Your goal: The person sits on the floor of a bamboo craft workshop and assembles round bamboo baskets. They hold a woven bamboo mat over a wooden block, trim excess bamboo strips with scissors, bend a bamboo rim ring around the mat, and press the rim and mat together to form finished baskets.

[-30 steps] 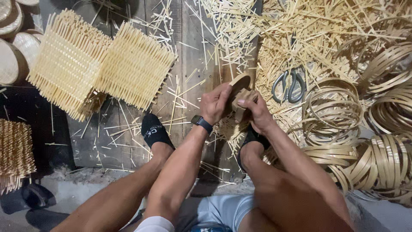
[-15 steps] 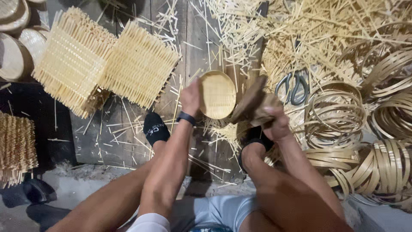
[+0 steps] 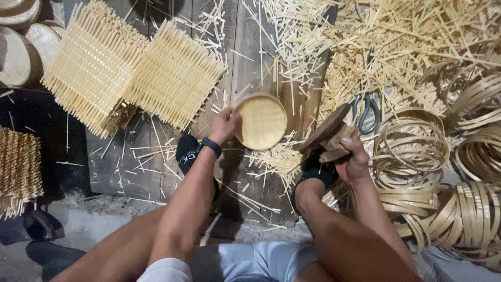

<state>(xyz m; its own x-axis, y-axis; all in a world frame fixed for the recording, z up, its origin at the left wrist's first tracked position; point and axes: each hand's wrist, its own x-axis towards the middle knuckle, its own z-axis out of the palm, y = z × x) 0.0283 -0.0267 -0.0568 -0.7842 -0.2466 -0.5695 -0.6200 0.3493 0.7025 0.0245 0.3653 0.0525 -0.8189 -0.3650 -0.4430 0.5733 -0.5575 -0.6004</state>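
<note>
My left hand [image 3: 225,125] grips the left rim of a small round woven bamboo tray [image 3: 261,121] and holds it up above the wooden floor. My right hand [image 3: 353,159] is closed on a brown wooden block tool [image 3: 329,134], tilted, just to the right of the tray. A dark band sits on my left wrist. My feet in black sandals rest below both hands, with a heap of cut bamboo slivers [image 3: 279,159] between them.
Square woven bamboo mats [image 3: 130,73] lie at the upper left, with round trays [image 3: 21,47] stacked beyond them. Scissors [image 3: 367,110] lie among bamboo scraps at upper right. Coils of bamboo hoops [image 3: 443,177] pile up on the right. Another woven mat [image 3: 18,169] sits at far left.
Both hands were together on the tray and block. They have parted: my left hand lifted the tray out to the left, my right hand kept the wooden block on the right.
</note>
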